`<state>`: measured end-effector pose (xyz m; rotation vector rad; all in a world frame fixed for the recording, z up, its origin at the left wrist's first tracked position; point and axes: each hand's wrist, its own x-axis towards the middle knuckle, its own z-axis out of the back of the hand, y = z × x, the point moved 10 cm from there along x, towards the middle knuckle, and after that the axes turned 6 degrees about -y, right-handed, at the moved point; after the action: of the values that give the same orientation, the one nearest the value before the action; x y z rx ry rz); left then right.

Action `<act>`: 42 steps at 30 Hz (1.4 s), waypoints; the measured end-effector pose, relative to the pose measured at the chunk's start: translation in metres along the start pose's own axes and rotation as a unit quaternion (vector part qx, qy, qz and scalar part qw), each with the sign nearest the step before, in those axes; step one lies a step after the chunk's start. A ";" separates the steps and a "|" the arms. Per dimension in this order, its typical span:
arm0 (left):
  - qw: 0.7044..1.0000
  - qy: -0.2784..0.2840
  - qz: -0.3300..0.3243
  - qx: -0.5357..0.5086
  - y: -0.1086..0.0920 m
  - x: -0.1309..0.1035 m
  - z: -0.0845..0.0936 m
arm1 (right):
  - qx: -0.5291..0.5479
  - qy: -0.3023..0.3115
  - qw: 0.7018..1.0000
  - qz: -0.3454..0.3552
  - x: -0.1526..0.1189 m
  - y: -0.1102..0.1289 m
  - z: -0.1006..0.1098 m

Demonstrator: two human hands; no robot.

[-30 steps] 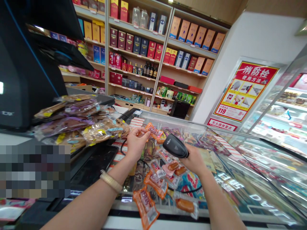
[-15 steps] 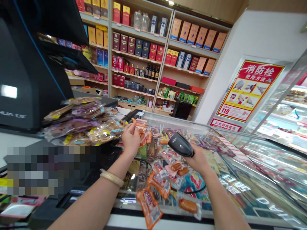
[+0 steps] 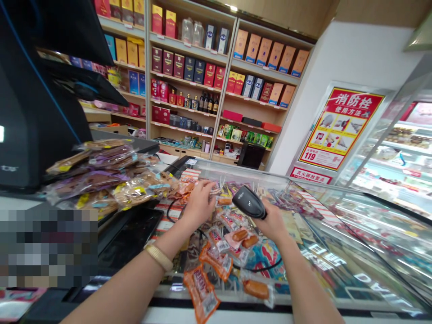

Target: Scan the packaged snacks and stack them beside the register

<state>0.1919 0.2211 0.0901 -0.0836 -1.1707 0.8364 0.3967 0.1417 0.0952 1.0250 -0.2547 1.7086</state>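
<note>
My right hand [image 3: 272, 220] is wrapped round the handle of a black barcode scanner [image 3: 249, 202], held over the glass counter with its head to the left. My left hand [image 3: 201, 201], a bracelet on its wrist, hovers left of the scanner with fingers stretched forward and nothing visible in them. Just beyond its fingers is a wrapped sausage [image 3: 224, 201]. Orange packs [image 3: 186, 188] lie to the left of that hand, partly covered by it. Between my forearms are several clear-wrapped sausages [image 3: 240, 235] and an orange sausage pack [image 3: 201, 294] at the front edge.
Bagged flat snacks [image 3: 118, 173] are piled on the left beside a dark register [image 3: 30, 112]. A black cable [image 3: 259, 269] loops across the glass counter [image 3: 337, 252]. Shelves of boxes and bottles [image 3: 189, 81] stand behind; a red poster [image 3: 340, 128] hangs on the wall.
My left hand has moved right, away from the orange packs, which now lie left of it. The scanner stays in my right hand. The whole view has shifted slightly.
</note>
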 end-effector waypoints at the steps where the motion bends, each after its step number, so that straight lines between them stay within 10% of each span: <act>1: 0.998 0.056 -0.018 0.001 -0.004 -0.001 -0.018 | -0.002 -0.001 1.000 0.000 0.000 0.000 0.000; 5: 0.977 0.210 -0.032 0.002 -0.004 -0.009 -0.073 | -0.003 -0.003 1.000 0.007 0.001 0.000 -0.001; 10: 0.972 0.228 0.039 0.035 0.015 -0.014 -0.089 | -0.006 -0.007 1.000 -0.006 0.001 -0.002 0.000; 19: 0.987 0.044 0.141 -0.066 0.032 -0.003 -0.046 | 0.004 -0.005 1.000 -0.020 0.001 -0.005 0.003; 26: 0.895 -0.083 0.315 -0.305 0.068 -0.006 -0.029 | -0.007 0.037 0.999 -0.009 -0.001 -0.004 -0.003; 42: 0.962 -0.168 0.156 -0.147 0.038 0.011 0.017 | -0.031 0.068 0.997 -0.008 -0.003 0.001 -0.014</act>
<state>0.1587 0.2492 0.0882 -0.3909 -1.6261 0.9718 0.3893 0.1478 0.0844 0.8603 -0.2088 1.7362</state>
